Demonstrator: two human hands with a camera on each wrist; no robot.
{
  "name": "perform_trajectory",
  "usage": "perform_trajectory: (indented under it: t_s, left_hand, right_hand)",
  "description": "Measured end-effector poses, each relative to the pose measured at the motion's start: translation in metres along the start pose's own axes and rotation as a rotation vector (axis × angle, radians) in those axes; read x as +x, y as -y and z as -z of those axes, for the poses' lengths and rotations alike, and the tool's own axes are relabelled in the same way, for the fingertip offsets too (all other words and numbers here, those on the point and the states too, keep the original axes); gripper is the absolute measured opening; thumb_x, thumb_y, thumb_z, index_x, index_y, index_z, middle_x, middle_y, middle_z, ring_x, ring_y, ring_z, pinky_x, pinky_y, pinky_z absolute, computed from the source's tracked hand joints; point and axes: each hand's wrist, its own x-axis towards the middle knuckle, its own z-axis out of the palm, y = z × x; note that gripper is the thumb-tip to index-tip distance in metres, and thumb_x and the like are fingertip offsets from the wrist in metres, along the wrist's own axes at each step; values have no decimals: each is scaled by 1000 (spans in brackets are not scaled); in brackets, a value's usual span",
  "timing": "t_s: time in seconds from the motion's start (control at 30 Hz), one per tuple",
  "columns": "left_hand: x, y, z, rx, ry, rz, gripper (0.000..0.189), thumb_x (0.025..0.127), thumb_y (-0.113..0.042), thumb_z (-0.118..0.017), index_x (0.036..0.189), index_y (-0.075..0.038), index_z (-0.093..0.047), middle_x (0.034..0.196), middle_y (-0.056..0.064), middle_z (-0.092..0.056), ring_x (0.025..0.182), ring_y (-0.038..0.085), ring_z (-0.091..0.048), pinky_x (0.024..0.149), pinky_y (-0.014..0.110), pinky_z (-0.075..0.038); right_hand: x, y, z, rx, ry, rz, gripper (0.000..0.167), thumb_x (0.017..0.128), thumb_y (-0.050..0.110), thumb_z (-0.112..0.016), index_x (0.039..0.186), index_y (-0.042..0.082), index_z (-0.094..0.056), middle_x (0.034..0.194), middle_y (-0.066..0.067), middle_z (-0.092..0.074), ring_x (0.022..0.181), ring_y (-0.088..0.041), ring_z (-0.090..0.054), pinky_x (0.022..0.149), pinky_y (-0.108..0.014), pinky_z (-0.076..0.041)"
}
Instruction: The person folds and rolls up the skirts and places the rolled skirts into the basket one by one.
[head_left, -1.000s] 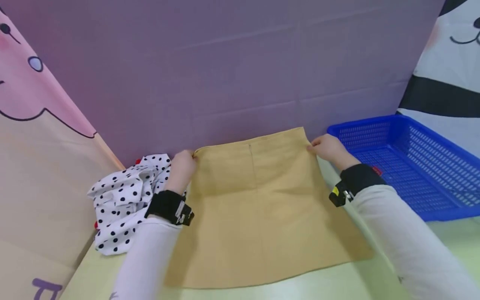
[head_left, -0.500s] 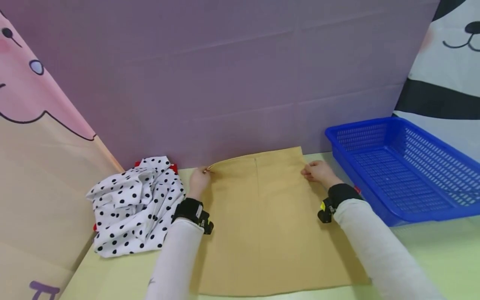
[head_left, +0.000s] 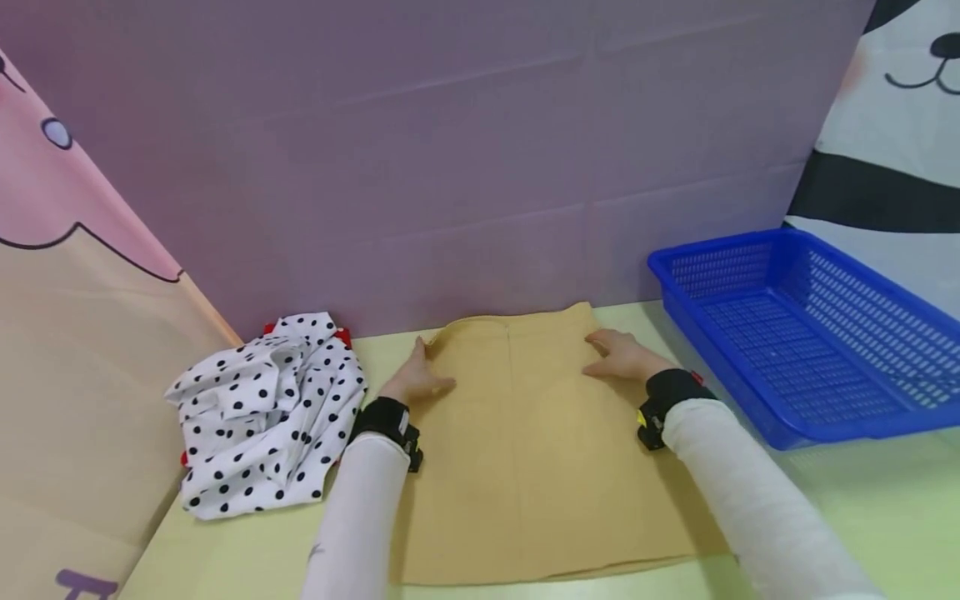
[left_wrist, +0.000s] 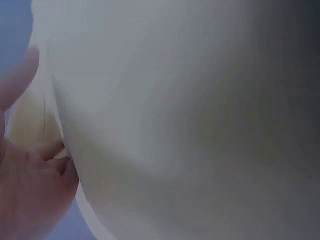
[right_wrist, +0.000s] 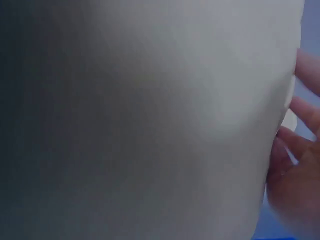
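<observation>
A tan skirt (head_left: pixel 517 450) with a centre seam lies spread on the table, narrower at its far edge. At its upper left edge, my left hand (head_left: pixel 416 379) has thumb and fingers apart, the thumb over the cloth. My right hand (head_left: pixel 626 357) is at the upper right edge, its thumb and fingers likewise spread. Both wrist views are mostly filled by pale cloth. The left hand (left_wrist: pixel 35 185) shows at the left of its view, with fingertips right at the cloth's edge. Along the opposite edge, the right hand (right_wrist: pixel 300 155) has its fingers partly behind the fabric.
A crumpled white cloth with black dots (head_left: pixel 277 417) lies left of the skirt, with bits of red showing. To the right stands a blue plastic basket (head_left: pixel 750 408). A purple backdrop (head_left: pixel 450 167) rises behind the pale green table (head_left: pixel 247 550).
The skirt's far edge has come down and nearer. Both hands have drawn closer together and let go of its upper corners, their fingers now spread. The far corners have curved inward.
</observation>
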Motion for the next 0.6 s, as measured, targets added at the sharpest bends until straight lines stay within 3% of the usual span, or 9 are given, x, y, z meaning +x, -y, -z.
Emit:
perform_trajectory:
  t_s: [0.1,0.2,0.3,0.43,0.5,0.6]
  left_hand:
    - [-1,-2,2,95,34,-30,114,81,-21,-73,145,6,18,152,33,-6,143,39,-13,118,42,-11]
    - [14,15,0,295,43,-48,118,78,-34,-76,146,7,11,147,37,-20,139,41,-24,115,44,-22]
    - [2,4,0,454,95,32,107,80,-38,-74,148,7,-5,146,36,-25,138,44,-26,113,49,-24]
    - [-24,-13,0,547,224,126,99,79,-46,-72,150,-4,-17,150,31,-22,140,44,-19,112,56,-22]
    - [-33,-18,-1,581,267,133,98,76,-45,-74,150,-8,-22,150,26,-28,140,41,-23,111,53,-25]
    - [-42,-22,-2,621,272,133,94,72,-42,-79,148,-11,-32,145,20,-41,136,37,-34,109,48,-31]
  right_hand:
    - [-2,9,1,-140,47,37,75,83,31,-70,139,-6,-37,146,-36,-23,132,-56,-19,106,-66,-20]
    - [-4,20,2,-184,115,12,79,83,33,-69,142,-4,-33,148,-37,-17,134,-57,-14,105,-68,-19]
    - [-7,32,4,-241,165,-28,78,83,36,-68,143,-1,-34,147,-36,-22,132,-59,-19,103,-69,-23]
    - [-14,43,9,-302,198,-78,81,80,39,-71,143,4,-35,145,-36,-26,129,-59,-25,102,-68,-26]
    - [-17,46,12,-314,211,-91,86,77,38,-75,144,5,-34,146,-36,-24,132,-56,-24,104,-66,-25]
    - [-18,47,13,-315,237,-106,95,72,36,-80,146,6,-30,147,-37,-21,136,-51,-22,106,-63,-25]
